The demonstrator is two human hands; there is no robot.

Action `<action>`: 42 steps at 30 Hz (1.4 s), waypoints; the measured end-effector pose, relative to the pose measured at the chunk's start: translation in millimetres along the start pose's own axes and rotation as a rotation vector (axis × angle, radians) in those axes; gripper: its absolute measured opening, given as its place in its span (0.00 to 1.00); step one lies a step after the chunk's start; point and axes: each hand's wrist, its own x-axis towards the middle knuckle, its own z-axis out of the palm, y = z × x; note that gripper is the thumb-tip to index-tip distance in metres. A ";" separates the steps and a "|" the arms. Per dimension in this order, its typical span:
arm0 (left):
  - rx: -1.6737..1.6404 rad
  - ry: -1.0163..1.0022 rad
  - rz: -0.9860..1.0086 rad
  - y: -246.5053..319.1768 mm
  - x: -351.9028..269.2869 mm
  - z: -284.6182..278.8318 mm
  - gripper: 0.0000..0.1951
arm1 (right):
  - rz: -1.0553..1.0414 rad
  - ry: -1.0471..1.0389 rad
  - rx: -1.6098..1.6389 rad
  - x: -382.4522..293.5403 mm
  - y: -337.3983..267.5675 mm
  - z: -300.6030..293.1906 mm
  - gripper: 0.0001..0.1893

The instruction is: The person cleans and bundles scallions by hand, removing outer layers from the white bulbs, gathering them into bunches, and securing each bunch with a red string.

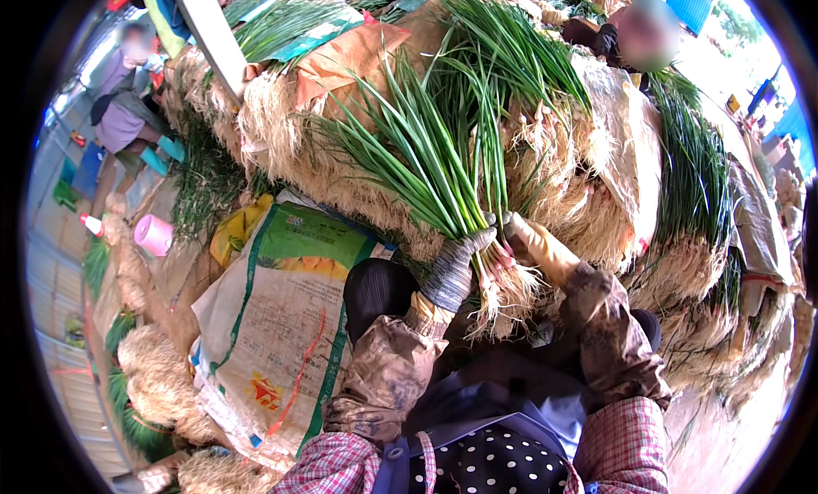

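My left hand [457,267], in a dark grey glove, is closed around a bunch of green onions [441,187] near its pale bases. The green leaves point up and away; the whitish roots [505,296] hang below between my hands. Close beside it, my right hand [524,235], in a worn yellowish glove with dark fingertips, has its fingers on the stems of a few more green onions [492,136] that stand upright. Behind both hands lies a large pile of green onions [530,53] with thick, stringy roots facing me.
A printed woven sack [281,309] lies at my left, by a yellow bag [239,229]. Farther left are a pink bucket [153,235] and root bundles [156,372]. One person [124,104] is at the upper left, another [594,37] behind the pile. A pale post [211,40] rises at the upper left.
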 end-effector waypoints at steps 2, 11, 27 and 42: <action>0.018 0.017 -0.060 0.1 2.0 -6.4 0.10 | -0.128 0.169 -0.011 4.1 -26.4 14.6 0.37; 0.148 0.129 0.083 4.5 -3.1 -12.0 0.09 | -0.137 0.496 0.035 50.3 -9.6 33.6 0.09; 0.612 0.559 -0.045 25.7 -8.5 -36.9 0.06 | 0.307 0.103 -0.791 91.7 208.9 78.1 0.23; 0.546 0.337 0.101 25.9 -6.9 -42.9 0.15 | 0.350 0.499 -0.665 190.2 261.6 79.0 0.20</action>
